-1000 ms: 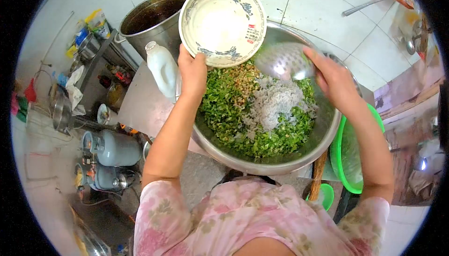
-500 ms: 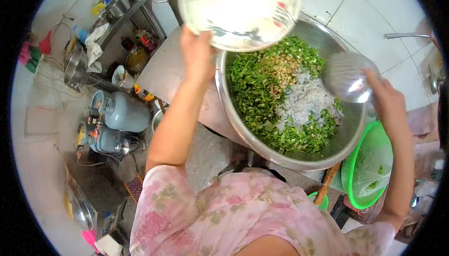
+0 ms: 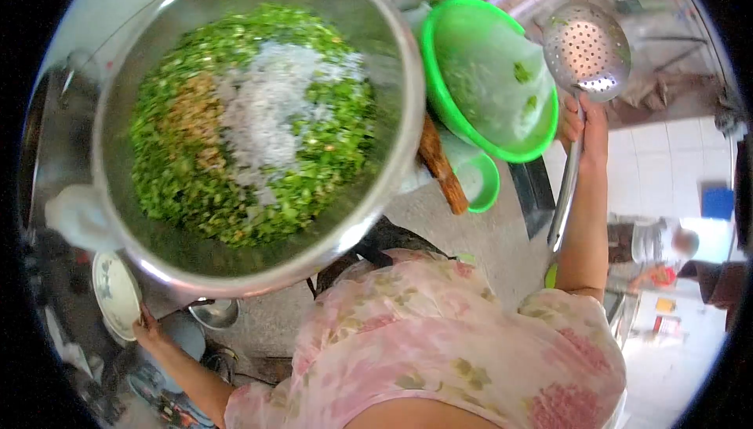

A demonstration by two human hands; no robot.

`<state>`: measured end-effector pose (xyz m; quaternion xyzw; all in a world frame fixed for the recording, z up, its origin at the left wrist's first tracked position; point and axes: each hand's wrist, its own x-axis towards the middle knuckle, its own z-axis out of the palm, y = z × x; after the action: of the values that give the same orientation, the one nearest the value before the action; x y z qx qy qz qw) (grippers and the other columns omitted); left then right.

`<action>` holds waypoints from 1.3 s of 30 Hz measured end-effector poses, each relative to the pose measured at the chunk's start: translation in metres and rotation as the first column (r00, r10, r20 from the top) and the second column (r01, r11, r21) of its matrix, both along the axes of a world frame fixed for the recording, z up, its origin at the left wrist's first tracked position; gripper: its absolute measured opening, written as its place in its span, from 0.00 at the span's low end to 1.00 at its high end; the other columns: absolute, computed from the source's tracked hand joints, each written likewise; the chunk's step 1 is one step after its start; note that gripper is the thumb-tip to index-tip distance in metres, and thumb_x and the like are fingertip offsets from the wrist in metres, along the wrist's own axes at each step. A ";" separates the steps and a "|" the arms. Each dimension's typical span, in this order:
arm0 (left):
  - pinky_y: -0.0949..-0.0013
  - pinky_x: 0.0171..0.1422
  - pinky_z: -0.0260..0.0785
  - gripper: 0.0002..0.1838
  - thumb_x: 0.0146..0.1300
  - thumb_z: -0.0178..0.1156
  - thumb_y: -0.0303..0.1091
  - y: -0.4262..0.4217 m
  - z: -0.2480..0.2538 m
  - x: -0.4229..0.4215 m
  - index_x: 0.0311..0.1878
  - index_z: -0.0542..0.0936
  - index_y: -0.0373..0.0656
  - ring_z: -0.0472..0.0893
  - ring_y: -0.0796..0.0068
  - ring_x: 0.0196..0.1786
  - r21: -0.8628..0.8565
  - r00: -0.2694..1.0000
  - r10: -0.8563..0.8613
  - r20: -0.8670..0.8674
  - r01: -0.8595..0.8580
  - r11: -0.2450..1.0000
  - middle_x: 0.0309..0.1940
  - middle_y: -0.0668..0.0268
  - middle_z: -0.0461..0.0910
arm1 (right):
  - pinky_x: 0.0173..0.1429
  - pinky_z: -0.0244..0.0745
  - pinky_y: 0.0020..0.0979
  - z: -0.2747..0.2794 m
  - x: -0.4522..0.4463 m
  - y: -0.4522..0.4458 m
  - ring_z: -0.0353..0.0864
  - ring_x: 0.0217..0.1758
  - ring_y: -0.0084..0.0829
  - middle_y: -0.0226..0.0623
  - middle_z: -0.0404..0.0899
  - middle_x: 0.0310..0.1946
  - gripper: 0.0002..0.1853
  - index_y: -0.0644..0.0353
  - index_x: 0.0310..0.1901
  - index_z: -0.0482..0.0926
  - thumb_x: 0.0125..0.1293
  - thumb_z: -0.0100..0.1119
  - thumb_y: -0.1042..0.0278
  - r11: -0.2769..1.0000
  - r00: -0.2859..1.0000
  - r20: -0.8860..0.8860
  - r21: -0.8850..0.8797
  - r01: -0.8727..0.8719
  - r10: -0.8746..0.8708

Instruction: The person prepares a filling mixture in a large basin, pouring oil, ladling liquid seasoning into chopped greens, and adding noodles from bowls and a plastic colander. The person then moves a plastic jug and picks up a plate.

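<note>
Both the patterned bowl (image 3: 117, 297) and the perforated skimmer (image 3: 587, 49) have moved from above the steel basin (image 3: 404, 107) to opposite sides. The left hand (image 3: 147, 330) pinches the bowl's rim, its markings too blurred to read; the white jug (image 3: 77, 219) is above that hand. Between the hands, the basin holds chopped greens (image 3: 188, 194) and white shreds (image 3: 274, 99). Left of the right hand (image 3: 587, 132), closed around the skimmer's handle, sits the green basket (image 3: 438, 88).

Head-worn camera looks steeply down past the wearer's chest.
</note>
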<state>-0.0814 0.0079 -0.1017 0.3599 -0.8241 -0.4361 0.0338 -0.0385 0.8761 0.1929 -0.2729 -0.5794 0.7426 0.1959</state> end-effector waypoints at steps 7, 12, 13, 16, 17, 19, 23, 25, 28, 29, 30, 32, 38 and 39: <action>0.64 0.61 0.60 0.23 0.68 0.34 0.41 0.074 0.025 -0.022 0.56 0.64 0.31 0.67 0.62 0.57 0.737 0.710 0.667 -0.226 -0.323 0.594 0.55 0.51 0.66 | 0.16 0.52 0.18 -0.055 0.042 0.120 0.54 0.13 0.16 0.23 0.57 0.12 0.12 0.57 0.26 0.65 0.64 0.42 0.62 0.917 0.962 0.036 -0.293 0.269 -0.271; 0.68 0.47 0.61 0.19 0.65 0.39 0.40 0.166 -0.007 0.056 0.49 0.70 0.37 0.70 0.68 0.44 0.392 0.713 0.660 -0.237 -0.552 0.736 0.42 0.55 0.70 | 0.16 0.53 0.18 -0.119 0.169 0.196 0.54 0.12 0.17 0.24 0.57 0.12 0.13 0.59 0.26 0.66 0.66 0.42 0.63 0.850 0.889 0.087 -0.262 0.457 -0.450; 0.69 0.43 0.61 0.17 0.64 0.41 0.39 0.203 -0.020 0.081 0.48 0.70 0.37 0.69 0.69 0.40 0.369 0.743 0.645 -0.177 -0.558 0.743 0.39 0.57 0.70 | 0.16 0.54 0.18 -0.130 0.190 0.208 0.55 0.13 0.17 0.25 0.58 0.13 0.12 0.60 0.27 0.66 0.66 0.42 0.64 0.831 0.876 0.113 -0.277 0.482 -0.470; 0.71 0.33 0.59 0.12 0.62 0.46 0.35 0.368 -0.059 0.157 0.43 0.72 0.38 0.68 0.73 0.31 0.345 0.838 0.543 0.058 -0.527 0.777 0.30 0.61 0.70 | 0.16 0.57 0.18 -0.184 0.266 0.292 0.57 0.13 0.18 0.26 0.61 0.13 0.11 0.62 0.28 0.67 0.66 0.42 0.67 0.790 0.847 0.222 -0.307 0.531 -0.483; 0.71 0.29 0.59 0.11 0.61 0.48 0.34 0.425 -0.070 0.176 0.41 0.73 0.38 0.67 0.74 0.27 0.362 0.862 0.486 0.141 -0.502 0.785 0.27 0.62 0.70 | 0.16 0.57 0.18 -0.207 0.298 0.323 0.57 0.13 0.18 0.26 0.61 0.13 0.11 0.62 0.27 0.68 0.66 0.42 0.66 0.793 0.846 0.250 -0.299 0.531 -0.472; 0.72 0.23 0.58 0.08 0.60 0.51 0.31 0.549 -0.092 0.199 0.38 0.74 0.39 0.66 0.76 0.21 0.408 0.903 0.329 0.277 -0.421 0.810 0.21 0.65 0.70 | 0.16 0.58 0.18 -0.237 0.339 0.373 0.58 0.12 0.18 0.25 0.62 0.13 0.12 0.61 0.26 0.68 0.65 0.42 0.65 0.773 0.826 0.347 -0.318 0.549 -0.444; 0.71 0.22 0.67 0.09 0.57 0.55 0.28 0.797 -0.140 0.191 0.41 0.73 0.39 0.71 0.75 0.20 0.520 0.837 -0.183 0.515 -0.136 0.843 0.22 0.64 0.72 | 0.14 0.57 0.19 -0.298 0.427 0.414 0.58 0.11 0.17 0.23 0.60 0.12 0.14 0.58 0.23 0.67 0.64 0.45 0.61 0.626 0.680 0.616 -0.360 0.692 -0.397; 0.73 0.22 0.67 0.10 0.57 0.58 0.32 0.862 -0.238 0.195 0.40 0.73 0.39 0.71 0.76 0.19 0.757 0.822 -0.492 0.286 0.121 0.642 0.22 0.65 0.71 | 0.11 0.55 0.19 -0.332 0.475 0.415 0.57 0.09 0.17 0.23 0.61 0.12 0.13 0.57 0.22 0.67 0.62 0.46 0.61 0.645 0.564 0.737 -0.232 0.728 -0.372; 0.76 0.19 0.63 0.08 0.54 0.61 0.32 1.023 -0.262 0.173 0.33 0.71 0.45 0.68 0.81 0.16 0.644 0.780 -0.510 0.363 0.186 0.742 0.18 0.69 0.69 | 0.09 0.53 0.19 -0.374 0.537 0.386 0.56 0.07 0.18 0.24 0.61 0.10 0.11 0.56 0.22 0.67 0.59 0.48 0.62 0.592 0.433 0.803 -0.129 0.796 -0.408; 0.77 0.19 0.63 0.09 0.54 0.62 0.32 1.059 -0.277 0.167 0.34 0.71 0.45 0.68 0.81 0.16 0.633 0.763 -0.520 0.384 0.193 0.750 0.18 0.68 0.70 | 0.09 0.54 0.19 -0.388 0.560 0.371 0.56 0.06 0.19 0.24 0.61 0.10 0.10 0.55 0.22 0.66 0.58 0.48 0.62 0.615 0.429 0.806 -0.105 0.782 -0.408; 0.75 0.21 0.64 0.11 0.53 0.62 0.33 1.079 -0.322 0.162 0.36 0.71 0.44 0.70 0.78 0.18 0.623 0.733 -0.583 0.351 0.282 0.729 0.21 0.67 0.71 | 0.09 0.54 0.20 -0.403 0.584 0.356 0.56 0.06 0.20 0.25 0.61 0.09 0.10 0.55 0.22 0.66 0.57 0.49 0.62 0.525 0.342 0.846 -0.088 0.846 -0.410; 0.70 0.26 0.67 0.15 0.52 0.63 0.34 1.109 -0.423 0.167 0.41 0.70 0.42 0.74 0.73 0.25 0.522 0.651 -0.707 0.276 0.516 0.679 0.26 0.63 0.73 | 0.09 0.54 0.22 -0.432 0.637 0.318 0.57 0.06 0.22 0.27 0.63 0.10 0.09 0.53 0.22 0.66 0.56 0.49 0.61 0.372 0.190 0.911 -0.044 0.927 -0.366; 0.57 0.43 0.68 0.25 0.47 0.65 0.38 1.199 -0.532 0.185 0.46 0.70 0.36 0.75 0.58 0.42 -0.046 0.513 -0.799 0.314 0.848 0.527 0.40 0.54 0.73 | 0.14 0.58 0.25 -0.476 0.722 0.226 0.60 0.10 0.21 0.27 0.64 0.11 0.09 0.53 0.23 0.66 0.55 0.49 0.60 0.306 0.049 0.983 0.007 0.952 -0.175; 0.57 0.44 0.68 0.25 0.46 0.66 0.38 1.205 -0.556 0.189 0.45 0.71 0.35 0.75 0.56 0.43 -0.052 0.522 -0.786 0.332 0.842 0.537 0.41 0.52 0.73 | 0.14 0.58 0.25 -0.486 0.735 0.219 0.60 0.10 0.22 0.27 0.64 0.12 0.09 0.53 0.23 0.66 0.56 0.49 0.60 0.280 0.021 0.987 0.025 0.960 -0.160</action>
<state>0.1073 1.2125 -0.6573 -0.0200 -0.9327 -0.2594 -0.2499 0.6961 1.0956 -0.2933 -0.8973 -0.0430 0.4359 0.0546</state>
